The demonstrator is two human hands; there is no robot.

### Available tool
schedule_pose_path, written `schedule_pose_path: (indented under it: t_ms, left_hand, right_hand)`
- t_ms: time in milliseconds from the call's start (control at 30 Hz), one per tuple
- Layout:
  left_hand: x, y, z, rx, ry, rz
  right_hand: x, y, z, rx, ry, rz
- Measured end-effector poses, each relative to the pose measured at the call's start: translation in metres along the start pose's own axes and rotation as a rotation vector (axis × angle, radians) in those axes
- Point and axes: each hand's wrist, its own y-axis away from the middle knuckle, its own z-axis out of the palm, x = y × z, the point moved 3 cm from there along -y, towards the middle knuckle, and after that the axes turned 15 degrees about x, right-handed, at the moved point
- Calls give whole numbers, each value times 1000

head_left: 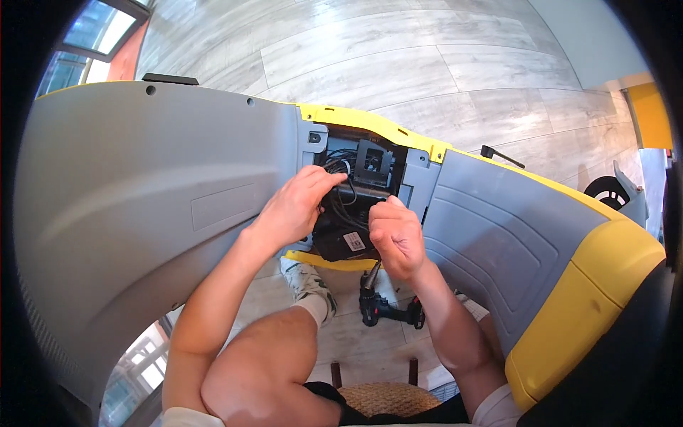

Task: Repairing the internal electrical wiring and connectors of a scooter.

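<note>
Between two grey panels of a large yellow-and-grey machine, an open bay holds a bundle of black cables [341, 165]. My left hand [297, 204] reaches in from the left, its fingers closed at the cables; its thumb is mostly hidden. My right hand [395, 238] is curled closed at the bay's right side, and its fingers hide whatever they grip. Between the hands sits a black housing [338, 245] with a white label [353, 242]. A black bracket with a square opening [373, 162] stands at the back of the bay.
On the floor below my right hand lies a black cordless drill [380, 309]. A yellow trim strip [377, 124] edges the bay's far side. The left grey panel [142, 178] and right grey panel [491, 242] flank my arms. A woven stool seat [388, 400] shows beneath me.
</note>
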Motion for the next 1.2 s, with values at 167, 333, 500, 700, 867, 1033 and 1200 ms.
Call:
schedule_pose_path:
  t_ms: [167,333,500,700,867,1033,1200]
  left_hand:
    - [-1,-1,0,-114,-4,4]
    - [3,-1,-5,-23,81,-28]
    - [2,-3,-7,39,192,-139]
    - [-5,-3,-6,149,139,-133]
    - [-9,-3,-10,316,54,-82]
    - [-10,-3,-16,430,51,-151]
    - [-15,-2,-16,463,151,-303]
  right_hand:
    - [8,1,-6,-68,-20,65]
    - [17,2,-27,12,-166,214]
    - [20,-1,-35,54,-225,246]
    - [19,-4,-40,-32,-184,285]
    - [19,-5,-39,20,-216,294]
    - [24,-4,-44,304,-239,534]
    - [28,-1,-41,282,-229,626]
